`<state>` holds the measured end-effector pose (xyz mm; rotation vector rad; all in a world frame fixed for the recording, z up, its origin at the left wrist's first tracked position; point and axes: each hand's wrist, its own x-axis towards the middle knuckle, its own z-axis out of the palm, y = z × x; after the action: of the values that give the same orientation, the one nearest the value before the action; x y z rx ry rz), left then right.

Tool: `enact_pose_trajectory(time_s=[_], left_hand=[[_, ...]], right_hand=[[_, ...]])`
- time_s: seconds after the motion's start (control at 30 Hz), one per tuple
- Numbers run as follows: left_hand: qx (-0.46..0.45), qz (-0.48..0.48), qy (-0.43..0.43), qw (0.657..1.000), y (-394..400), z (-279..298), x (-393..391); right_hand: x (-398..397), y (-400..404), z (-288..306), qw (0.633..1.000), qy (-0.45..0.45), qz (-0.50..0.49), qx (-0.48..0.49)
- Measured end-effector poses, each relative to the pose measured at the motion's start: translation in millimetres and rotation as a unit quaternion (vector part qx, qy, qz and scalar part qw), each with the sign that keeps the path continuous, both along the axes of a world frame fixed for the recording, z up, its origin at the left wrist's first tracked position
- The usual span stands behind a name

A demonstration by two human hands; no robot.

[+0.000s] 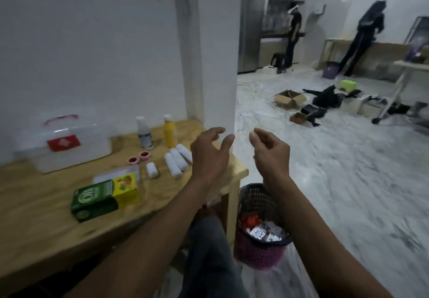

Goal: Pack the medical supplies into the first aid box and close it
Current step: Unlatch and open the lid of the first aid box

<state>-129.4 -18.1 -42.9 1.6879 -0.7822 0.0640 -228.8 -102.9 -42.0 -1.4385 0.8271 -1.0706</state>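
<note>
Both arms stretched out forward, left hand and right hand raised side by side, fingers loosely curled, holding nothing.

Dim, flat indoor light, motion blur throughout (strongest low left), wide-angle bending at edges.

The green carton on the table carries large pale figures resembling "101"; every other label is too blurred to read.

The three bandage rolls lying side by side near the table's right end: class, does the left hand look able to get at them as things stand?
Probably yes. The left hand hovers empty right beside the bandage rolls, fingers relaxed, and nothing stands between them.
</note>
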Motion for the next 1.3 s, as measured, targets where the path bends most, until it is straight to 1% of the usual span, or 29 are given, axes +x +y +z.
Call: enact_pose_trajectory(time_s=[0.2,0.33,0.53,0.73,1.0,1.3], left_hand=[[0.01,0.097,-0.015,0.995,65.6,12.8,38.6],[0.006,0.179,-0.02,0.984,110.2,15.1,65.6],[0.01,0.261,-0.001,0.965,170.4,12.5,99.2],[0.005,0.317,0.02,0.948,222.7,13.9,143.1],[-0.008,0.368,0.051,0.928,265.8,9.6,212.3],[0.005,0.367,0.083,0.926,271.5,11.9,290.2]], right_hand=[[58.8,41.6,9.4,0.99,0.003,0.14,-0.022],[99.3,68.4,7.7,0.977,-0.003,0.213,-0.031],[153.2,105.3,7.1,0.954,-0.008,0.3,-0.02],[200.1,133.7,11.7,0.948,0.009,0.319,-0.01],[270.5,161.0,12.4,0.948,0.05,0.311,-0.041],[349.6,170.3,5.6,0.954,0.085,0.281,-0.063]])
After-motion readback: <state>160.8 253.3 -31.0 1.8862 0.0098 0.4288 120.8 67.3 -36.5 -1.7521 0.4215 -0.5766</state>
